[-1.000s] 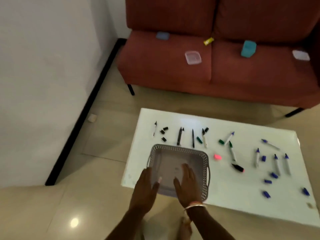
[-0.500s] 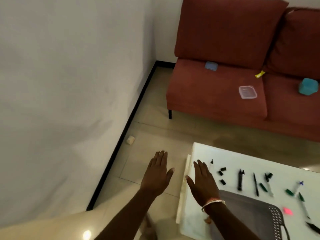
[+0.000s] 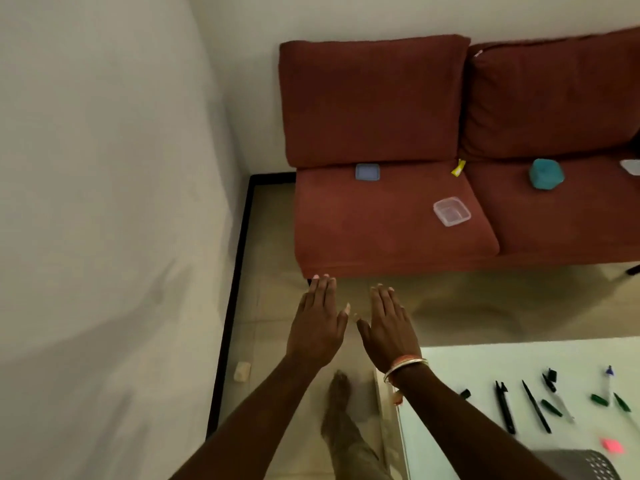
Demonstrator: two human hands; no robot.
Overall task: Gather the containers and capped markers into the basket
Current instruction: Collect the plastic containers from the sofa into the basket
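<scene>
A: You face the sofa (image 3: 346, 233) with nothing in your hands, so I judge the step in hand is fetching the containers off the seat. Take the clear container (image 3: 451, 211) first; it lies nearest you, on the left cushion.

B: Agreed. Lift it by the rim, because thin plastic will likely flex if you squeeze the walls. The blue piece (image 3: 367, 172), lid or container I cannot tell, sits farther back on that same cushion. The teal container (image 3: 546, 173) is on the right cushion, well apart from both.

A: And your hands?

B: Your left hand (image 3: 317, 323) and right hand (image 3: 389, 330) are both spread flat, backs up, fingers straight, side by side above the floor in front of the sofa. They hold nothing and touch nothing.

A: Mind where the load goes. The basket (image 3: 585, 464) is on the bench (image 3: 485, 365) at your lower right, with only a corner showing. The markers (image 3: 504, 407) lie on the bench near it with loose caps among them, so cap each one before you drop it in.
</scene>
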